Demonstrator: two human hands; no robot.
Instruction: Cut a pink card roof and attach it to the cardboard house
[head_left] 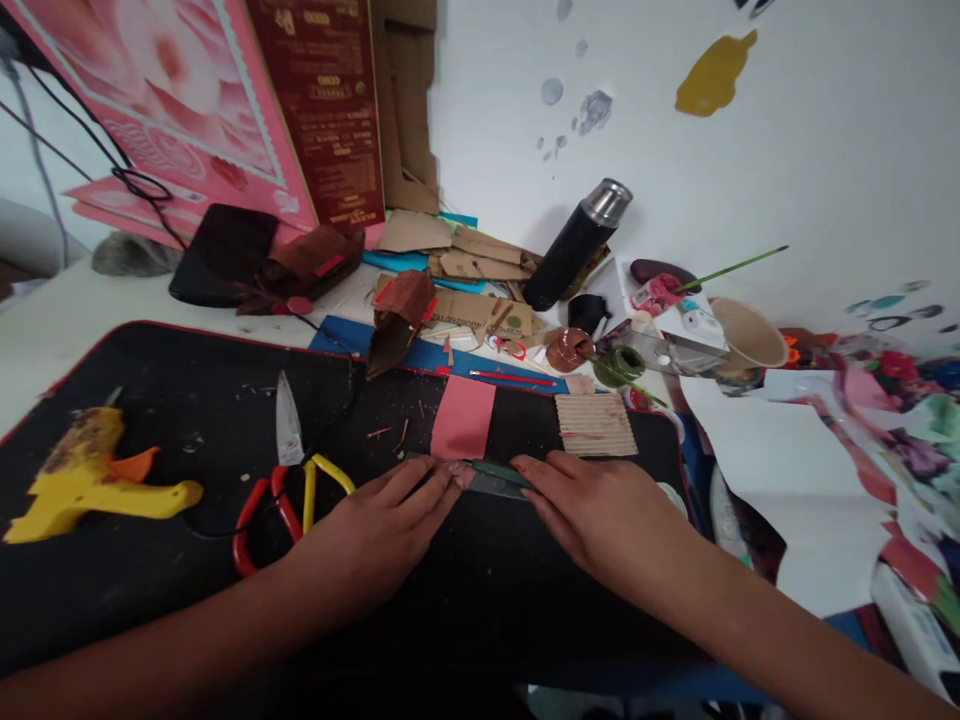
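Observation:
A pink paper strip (463, 420) lies on the black mat, with a dark, flat ruler-like strip (496, 487) across its near end. My left hand (394, 510) is closed, its fingertips pressing the strip's left part and the paper's near end. In my right hand (592, 500) is a slim dark green tool (499, 470), gripped near its right end, its tip pointing left at the paper. The tool lies along the strip; its exact kind is unclear. Scissors (289, 430) with red and yellow handles lie left of my left hand.
A yellow glue gun (90, 480) lies at the mat's left. Corrugated cardboard (596, 425) lies beyond my right hand, a red pencil (514, 378) at the back edge. Behind stand a black flask (570, 250) and open paint jars (619, 366); white paper (802, 480) lies at right.

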